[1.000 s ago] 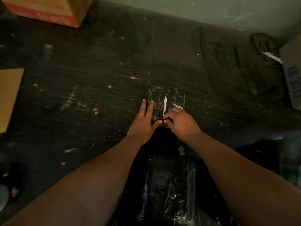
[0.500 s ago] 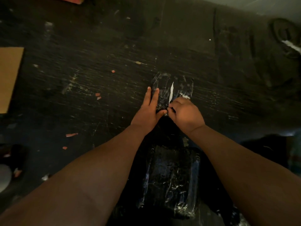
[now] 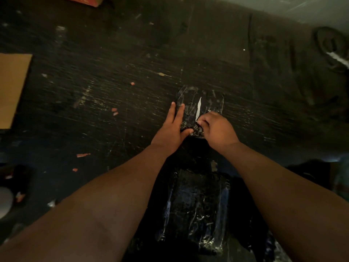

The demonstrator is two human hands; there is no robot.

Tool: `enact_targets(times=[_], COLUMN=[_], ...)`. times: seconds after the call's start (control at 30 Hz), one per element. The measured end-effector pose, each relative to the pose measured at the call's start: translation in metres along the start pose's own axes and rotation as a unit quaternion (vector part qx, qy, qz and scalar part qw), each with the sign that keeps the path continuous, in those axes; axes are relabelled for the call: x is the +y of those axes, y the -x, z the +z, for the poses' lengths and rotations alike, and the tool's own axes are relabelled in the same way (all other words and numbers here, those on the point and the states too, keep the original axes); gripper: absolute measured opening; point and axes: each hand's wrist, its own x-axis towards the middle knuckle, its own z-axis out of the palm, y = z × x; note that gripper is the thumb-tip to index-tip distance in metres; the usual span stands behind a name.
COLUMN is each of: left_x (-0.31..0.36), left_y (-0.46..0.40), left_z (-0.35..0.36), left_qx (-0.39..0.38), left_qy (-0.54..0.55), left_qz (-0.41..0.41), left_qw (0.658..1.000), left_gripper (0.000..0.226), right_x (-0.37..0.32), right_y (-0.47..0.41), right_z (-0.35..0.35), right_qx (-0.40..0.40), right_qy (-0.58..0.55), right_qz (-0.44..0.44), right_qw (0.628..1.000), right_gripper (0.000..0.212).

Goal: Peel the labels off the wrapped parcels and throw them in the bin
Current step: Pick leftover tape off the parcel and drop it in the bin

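A small parcel wrapped in shiny black plastic [image 3: 190, 99] lies on the dark scratched floor. A thin white label strip [image 3: 198, 109] stands up from its top. My left hand [image 3: 171, 129] lies flat on the parcel's left side, fingers stretched forward, thumb pressing its near edge. My right hand [image 3: 217, 129] is curled, its fingertips pinching at the lower end of the strip and the wrap there. A larger black-wrapped parcel [image 3: 196, 210] lies nearer me, between my forearms.
A brown cardboard sheet [image 3: 11, 87] lies at the left edge and a red-printed box corner [image 3: 85, 0] at the top. Small red paper scraps [image 3: 83, 155] litter the floor. A dark round object [image 3: 330, 48] with a white strip sits far right.
The view has tilted slightly, so the parcel and hands sit a little higher in view than a second ago. Both hands keep the same hold; the white strip looks much the same.
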Motion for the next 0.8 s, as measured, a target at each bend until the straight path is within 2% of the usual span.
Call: enact_targets(times=[0.5,0.67,0.8], left_x=[0.004,0.005,0.005], left_y=[0.0,-0.001,0.0], left_z=[-0.004,-0.008,-0.01], left_qx=[-0.023,-0.029,-0.032], left_qy=[-0.02,-0.042,-0.047], left_qz=[-0.022,-0.025,-0.023], left_qw=[0.999,0.998,0.998], left_gripper=[0.089,0.089,0.088], right_x=[-0.005,-0.007,-0.007], right_y=[-0.023,-0.035,-0.039], right_z=[-0.022,-0.026,-0.024], right_qx=[-0.016,-0.016,-0.025], right_qy=[-0.066,-0.055,-0.087], right_qz=[0.081,0.104,0.122], right_qw=[0.994,0.993,0.988], right_gripper=[0.011,0.013,0.016])
